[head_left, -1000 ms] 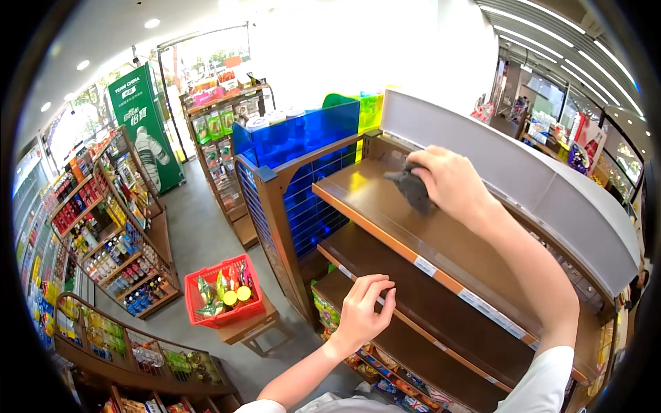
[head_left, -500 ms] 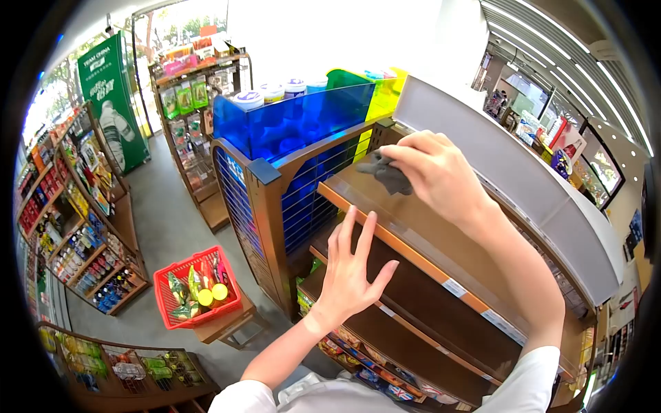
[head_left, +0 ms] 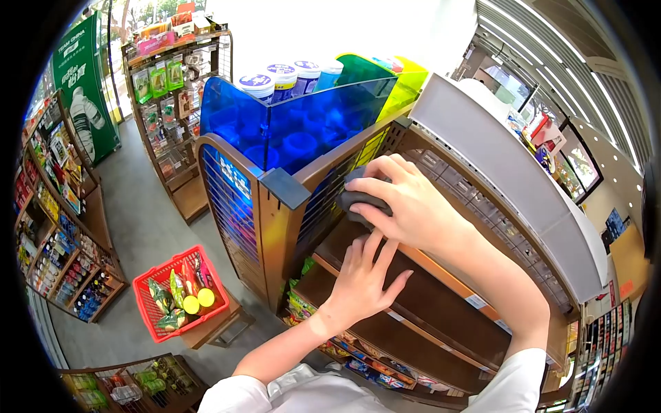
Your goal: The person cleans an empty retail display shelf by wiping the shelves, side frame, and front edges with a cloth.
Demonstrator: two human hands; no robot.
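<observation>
Right hand (head_left: 413, 206) half-closed, my fingers and thumb pinching a bunched dark grey cloth (head_left: 350, 201) at its 9 o'clock; bunching probably makes it easier to grip. Left hand (head_left: 358, 283) part-open, nothing visible held, at 7. Blue translucent plastic bin (head_left: 237, 131) crowds 10; orange shelf edge (head_left: 442, 275) runs toward 4, more room there.
</observation>
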